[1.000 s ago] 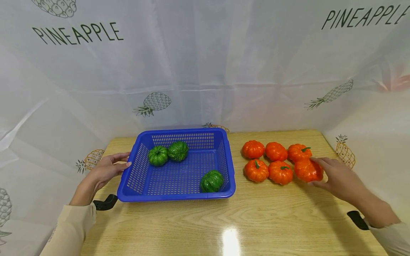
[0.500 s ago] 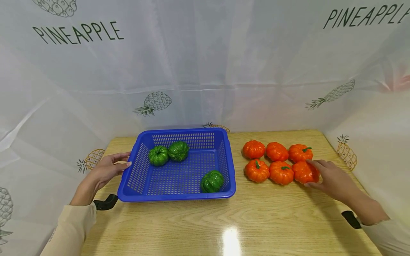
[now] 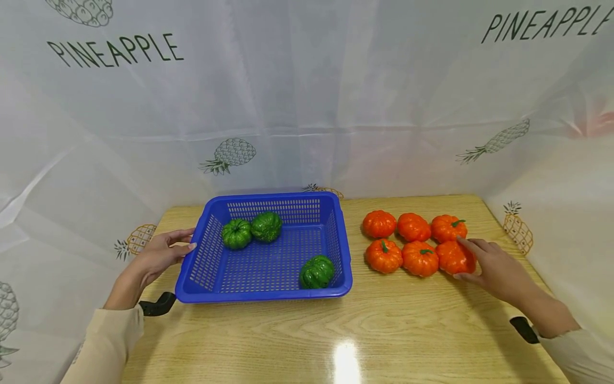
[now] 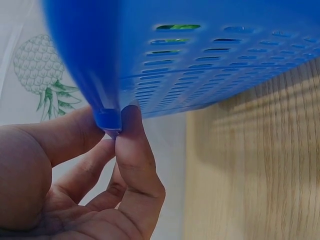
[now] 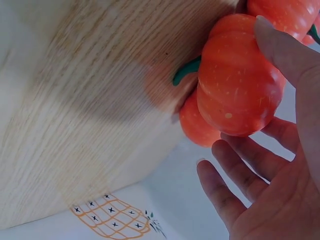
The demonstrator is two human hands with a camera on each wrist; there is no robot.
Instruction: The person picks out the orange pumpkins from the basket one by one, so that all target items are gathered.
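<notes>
At the left, my left hand (image 3: 160, 255) pinches the rim of a blue plastic basket (image 3: 264, 294); in the left wrist view the thumb and index finger close on the rim's edge (image 4: 107, 117). Inside the basket lie three green pumpkins, two together at the back left (image 3: 236, 234) (image 3: 266, 226) and one at the front right (image 3: 317, 272). My right hand (image 3: 499, 269) holds an orange pumpkin (image 3: 453, 257) between thumb and fingers, at the right end of the front row. The right wrist view shows this pumpkin (image 5: 240, 75) on its side, its green stem facing the tabletop side.
Several more orange pumpkins stand in two rows right of the basket, among them a back-row one (image 3: 379, 224) and a front-row one (image 3: 384, 256). The wooden table (image 3: 288, 341) meets a pineapple-printed white curtain (image 3: 307, 96) at the back and sides.
My right hand has moved left with the orange pumpkin, bringing it against its neighbour in the front row and turning it slightly. The left hand and basket have stayed put.
</notes>
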